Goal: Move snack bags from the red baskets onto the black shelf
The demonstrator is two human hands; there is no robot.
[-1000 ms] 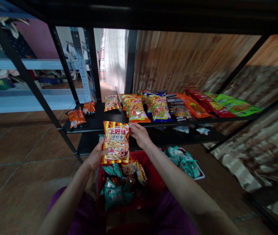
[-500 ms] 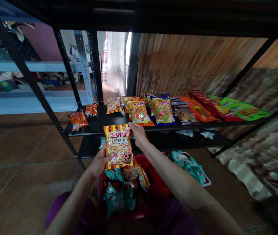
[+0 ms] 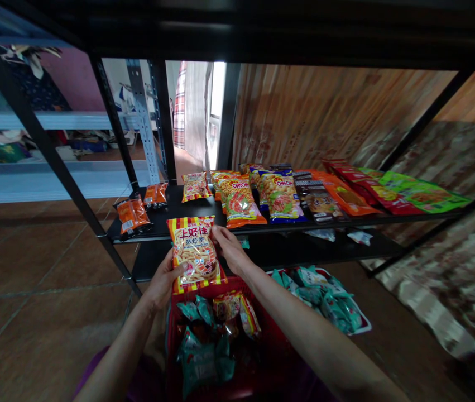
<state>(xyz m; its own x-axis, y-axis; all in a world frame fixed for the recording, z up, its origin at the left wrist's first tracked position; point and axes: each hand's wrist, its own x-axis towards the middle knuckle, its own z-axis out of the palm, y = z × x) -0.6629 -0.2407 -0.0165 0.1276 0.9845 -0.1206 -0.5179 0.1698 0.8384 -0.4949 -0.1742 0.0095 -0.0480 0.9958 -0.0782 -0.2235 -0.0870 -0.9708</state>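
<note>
A red-and-yellow striped bag of prawn crackers [image 3: 195,251] is held upright between both hands, in front of the shelf edge. My left hand [image 3: 165,276] grips its lower left side, thumb across the front. At its upper right side, the fingers of my right hand [image 3: 229,245] are closed on the edge. On the black shelf [image 3: 170,215] behind it lies a similar bag of prawn crackers [image 3: 195,186]. Below my hands stands a red basket [image 3: 270,312] with teal packets [image 3: 199,365] and a few red-and-yellow bags [image 3: 249,316].
Orange packets [image 3: 133,215] lie at the shelf's left end. To the right are yellow-orange bags [image 3: 239,201], blue-edged bags [image 3: 281,195], brown, orange, red and green [image 3: 417,190] packs. A white-rimmed basket of teal packets [image 3: 337,307] stands on the floor. Black uprights [image 3: 53,162] frame the shelf.
The bag of prawn crackers has shifted slightly left with both hands still on it. The shelf and baskets appear a little lower in the view.
</note>
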